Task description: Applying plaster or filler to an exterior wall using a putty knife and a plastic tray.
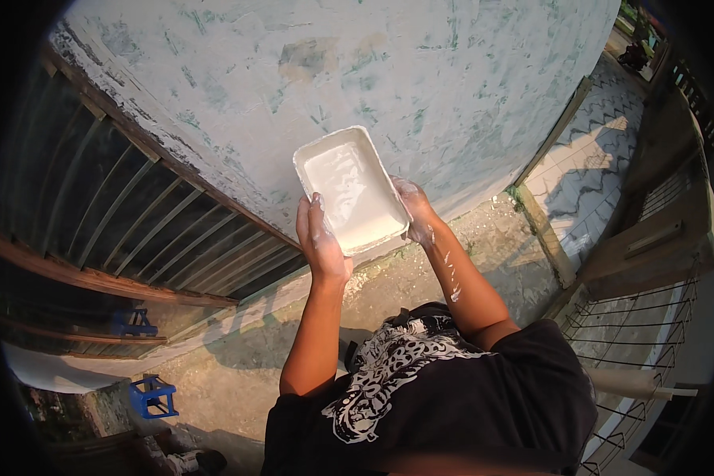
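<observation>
Patchy wall [420, 71], blue stool [152, 397], window bars [135, 214], concrete ground [238, 373].

So the ground here is a rough concrete floor [420, 285], dusty and pale, with white splatter where it meets the foot of the wall. Sitting on it at the lower left is a small blue stool [152, 396], and a second blue stool [132, 322] stands further back by the metal grille. A dark shoe-like thing [206, 460] lies near the bottom edge, can't tell exactly what. Off to the right, past a raised curb [543, 238], the floor turns into zigzag paving [595, 151].
</observation>
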Available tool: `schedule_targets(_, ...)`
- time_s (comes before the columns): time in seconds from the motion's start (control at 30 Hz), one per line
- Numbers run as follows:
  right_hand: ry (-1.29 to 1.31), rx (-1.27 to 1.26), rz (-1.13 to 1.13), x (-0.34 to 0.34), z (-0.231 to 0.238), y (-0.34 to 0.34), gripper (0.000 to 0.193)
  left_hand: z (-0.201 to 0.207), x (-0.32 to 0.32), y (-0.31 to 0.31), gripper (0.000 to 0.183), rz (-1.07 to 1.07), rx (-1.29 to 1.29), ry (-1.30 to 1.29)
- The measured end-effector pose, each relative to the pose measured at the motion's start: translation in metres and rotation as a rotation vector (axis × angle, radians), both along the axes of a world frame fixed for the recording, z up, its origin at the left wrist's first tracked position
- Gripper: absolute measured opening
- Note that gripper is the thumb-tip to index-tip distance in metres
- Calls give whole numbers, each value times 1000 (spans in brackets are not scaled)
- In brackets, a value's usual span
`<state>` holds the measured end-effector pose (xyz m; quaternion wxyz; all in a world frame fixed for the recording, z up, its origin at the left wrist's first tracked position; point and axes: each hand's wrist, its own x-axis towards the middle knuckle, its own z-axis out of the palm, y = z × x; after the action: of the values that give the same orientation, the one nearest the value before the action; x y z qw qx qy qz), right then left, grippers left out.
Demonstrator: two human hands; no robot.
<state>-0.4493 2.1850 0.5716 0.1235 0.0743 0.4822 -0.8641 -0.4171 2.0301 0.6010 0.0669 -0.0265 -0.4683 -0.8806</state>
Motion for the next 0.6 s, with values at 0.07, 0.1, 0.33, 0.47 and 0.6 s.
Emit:
schedule_targets(0.07, 19, 4, 5, -1, -9, -2, 41, 6, 7, 5, 25, 46, -16, -39)
schedule_targets(0.1, 39, 7, 7, -2, -11, -3, 40, 6, 7, 4, 25, 50, -15, -39)
schedule_targets(0.33, -106, -94, -22, -11, -20, 5, 39, -12, 10, -12, 37, 0, 5, -61)
schedule_targets(0.47, 63, -404, 0, -2, -15, 5, 38, -13, 14, -13, 35, 30, -26, -88)
schedule_targets(0.6, 63, -192, 18, 5, -12, -3, 39, -15, 19, -8, 32, 40, -76, -71)
